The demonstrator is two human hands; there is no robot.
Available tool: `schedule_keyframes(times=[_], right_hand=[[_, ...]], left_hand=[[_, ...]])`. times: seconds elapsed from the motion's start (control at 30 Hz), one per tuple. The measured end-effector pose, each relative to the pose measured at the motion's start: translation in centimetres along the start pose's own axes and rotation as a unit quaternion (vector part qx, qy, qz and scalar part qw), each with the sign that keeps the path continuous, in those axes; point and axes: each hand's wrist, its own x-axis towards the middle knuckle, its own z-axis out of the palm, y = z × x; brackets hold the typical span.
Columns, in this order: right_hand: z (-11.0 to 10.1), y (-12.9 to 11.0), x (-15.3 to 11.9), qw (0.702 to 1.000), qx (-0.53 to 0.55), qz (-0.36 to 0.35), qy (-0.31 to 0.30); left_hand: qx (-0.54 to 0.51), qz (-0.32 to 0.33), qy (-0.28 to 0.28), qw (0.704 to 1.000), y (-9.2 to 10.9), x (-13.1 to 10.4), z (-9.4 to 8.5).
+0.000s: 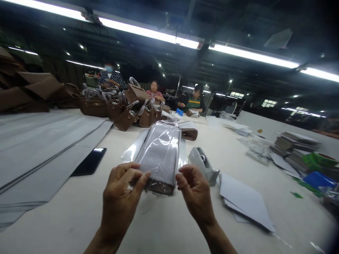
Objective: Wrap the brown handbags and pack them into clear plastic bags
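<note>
A brown bag in clear plastic wrap (160, 151) lies on the white table (169, 225), its narrow end toward me. At its near left corner, my left hand (123, 192) pinches the plastic between thumb and fingers. My right hand (194, 190) is beside the near right corner, thumb and fingertips drawn together at the edge of the plastic; whether film is between them is too small to tell. Loose film spreads out on both sides of the bag. Just behind it rests another brown bag (190, 134) with white paper on it.
A grey tape dispenser (202, 164) and white sheets (245, 197) are at the right. On the left are a black phone (91, 162) and large grey sheets (47, 141). Brown handbags (125, 118) stand behind. Stacked pieces (293, 148) lie far right. Several people are across the table.
</note>
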Motion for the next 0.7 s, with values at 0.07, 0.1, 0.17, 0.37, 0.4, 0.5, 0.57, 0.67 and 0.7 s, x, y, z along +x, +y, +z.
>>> schedule_keyframes(times=[0.07,0.1,0.17,0.37,0.4,0.5,0.57,0.67,0.7], right_hand=[[-2.6,2.4,0.6,0.995,-0.061,0.023,0.074],[-4.4,3.8,1.2,0.986,-0.109,0.047,0.114],[-8.5,7.0,3.0,0.954,-0.219,0.101,0.178],[-17.2,14.5,8.8,0.918,-0.283,0.267,0.074],[-17.6,15.2,9.4,0.914,-0.277,0.293,0.045],[-17.3,16.3,10.7,0.899,-0.253,0.356,-0.02],[-16.9,16.5,11.4,0.891,-0.24,0.383,-0.041],[-17.3,16.0,11.8,0.886,-0.223,0.403,-0.054],[-17.8,15.8,11.6,0.887,-0.218,0.403,-0.055]], left_hand=[[-0.003,0.007,0.007,1.0,-0.4,0.1,-0.1],[-0.004,0.01,0.01,1.0,-0.5,0.2,-0.2],[-0.003,0.021,0.01,1.0,-0.7,0.2,-0.3],[0.015,0.036,0.005,0.999,-1.0,0.3,-0.4],[0.017,0.039,0.006,0.999,-1.0,0.3,-0.3],[0.014,0.032,0.01,0.999,-1.1,0.3,-0.2],[0.013,0.021,0.007,1.0,-1.2,0.2,-0.1],[0.017,0.012,0.001,1.0,-1.1,0.3,0.0],[0.019,0.011,0.001,1.0,-1.1,0.3,0.0]])
